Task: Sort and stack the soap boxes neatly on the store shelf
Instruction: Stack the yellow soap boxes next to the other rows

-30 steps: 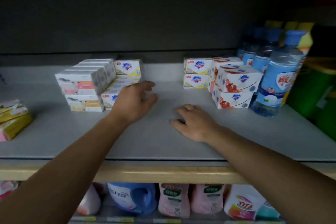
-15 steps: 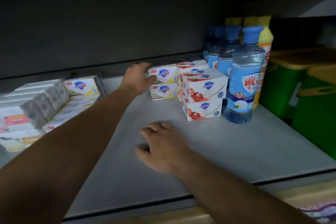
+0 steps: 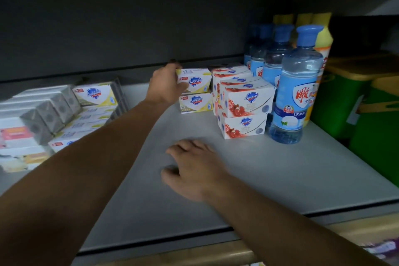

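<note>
My left hand [image 3: 165, 85] reaches to the back of the grey shelf [image 3: 248, 179] and grips the left end of the top yellow-and-white soap box [image 3: 197, 80], which sits on a second yellow box [image 3: 195, 102]. Right of these stand stacked red-and-white soap boxes [image 3: 245, 112]. At the far left are grey-and-white soap boxes [image 3: 32, 119] and more yellow boxes [image 3: 96, 96]. My right hand [image 3: 191, 169] rests on the bare shelf in the middle, fingers loosely bent, holding nothing.
Blue-capped clear bottles [image 3: 295, 90] and yellow bottles [image 3: 321, 34] stand right of the red boxes. Green containers with yellow lids [image 3: 367, 103] fill the far right. The shelf's front edge [image 3: 194, 255] runs along the bottom.
My left hand moved from the left soap stacks across to the right group and took hold of the top yellow box. The view swung right. My right hand stayed on the shelf.
</note>
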A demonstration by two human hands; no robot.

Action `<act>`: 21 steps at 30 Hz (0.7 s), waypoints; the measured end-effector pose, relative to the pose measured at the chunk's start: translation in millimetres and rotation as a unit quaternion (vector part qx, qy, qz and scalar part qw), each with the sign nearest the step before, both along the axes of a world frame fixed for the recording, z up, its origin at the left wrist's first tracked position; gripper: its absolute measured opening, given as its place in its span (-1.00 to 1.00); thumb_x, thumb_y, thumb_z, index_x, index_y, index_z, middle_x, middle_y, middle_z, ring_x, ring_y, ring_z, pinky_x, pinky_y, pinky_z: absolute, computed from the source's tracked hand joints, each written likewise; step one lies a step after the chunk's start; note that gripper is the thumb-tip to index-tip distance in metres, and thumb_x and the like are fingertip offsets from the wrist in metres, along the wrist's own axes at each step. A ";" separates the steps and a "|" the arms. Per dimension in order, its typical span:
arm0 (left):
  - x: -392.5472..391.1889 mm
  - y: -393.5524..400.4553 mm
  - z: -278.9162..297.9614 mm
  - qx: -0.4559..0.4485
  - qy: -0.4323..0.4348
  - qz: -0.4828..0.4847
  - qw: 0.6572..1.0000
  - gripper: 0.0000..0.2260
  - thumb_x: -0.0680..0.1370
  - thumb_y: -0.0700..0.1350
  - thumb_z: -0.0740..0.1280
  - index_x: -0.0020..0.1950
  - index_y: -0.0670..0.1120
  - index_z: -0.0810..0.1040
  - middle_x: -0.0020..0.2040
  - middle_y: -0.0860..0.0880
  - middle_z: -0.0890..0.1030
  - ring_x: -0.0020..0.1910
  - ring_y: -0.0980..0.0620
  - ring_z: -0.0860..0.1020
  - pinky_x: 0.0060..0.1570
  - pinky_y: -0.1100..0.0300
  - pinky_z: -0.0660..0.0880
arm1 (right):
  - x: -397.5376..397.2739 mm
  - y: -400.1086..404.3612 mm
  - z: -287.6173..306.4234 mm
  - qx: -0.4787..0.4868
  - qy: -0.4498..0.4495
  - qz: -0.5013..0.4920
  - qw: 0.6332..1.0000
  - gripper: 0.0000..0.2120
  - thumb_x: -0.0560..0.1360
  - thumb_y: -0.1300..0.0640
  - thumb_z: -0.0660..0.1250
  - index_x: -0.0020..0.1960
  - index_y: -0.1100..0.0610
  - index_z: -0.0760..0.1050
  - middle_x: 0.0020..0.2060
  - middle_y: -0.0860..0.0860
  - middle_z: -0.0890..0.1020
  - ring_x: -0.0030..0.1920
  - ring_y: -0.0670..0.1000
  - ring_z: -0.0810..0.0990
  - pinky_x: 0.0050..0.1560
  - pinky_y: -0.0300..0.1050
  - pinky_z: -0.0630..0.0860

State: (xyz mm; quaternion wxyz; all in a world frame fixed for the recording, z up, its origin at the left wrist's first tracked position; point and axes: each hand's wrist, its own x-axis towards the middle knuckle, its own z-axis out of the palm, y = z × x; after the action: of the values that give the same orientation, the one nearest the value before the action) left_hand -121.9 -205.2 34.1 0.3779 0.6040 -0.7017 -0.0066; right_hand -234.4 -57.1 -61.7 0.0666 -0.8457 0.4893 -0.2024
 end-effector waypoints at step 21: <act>96.8 186.3 -76.2 0.117 0.451 -0.072 0.882 -0.88 0.55 -0.17 0.40 0.04 -0.19 0.59 0.07 -0.40 0.57 -0.19 -0.08 0.61 -0.39 0.11 0.61 | 7.1 0.8 29.0 0.194 -0.302 0.035 0.933 -0.32 0.33 0.30 0.37 0.39 -0.08 0.34 0.19 -0.14 0.55 0.12 -0.17 0.59 -0.02 -0.16 0.58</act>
State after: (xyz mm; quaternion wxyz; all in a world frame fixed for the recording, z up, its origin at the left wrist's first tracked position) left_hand -25.1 -18.9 -42.2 0.5783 0.5233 -0.4916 -0.3873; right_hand -227.3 -56.3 -32.7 0.3808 -0.7318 0.4462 -0.3470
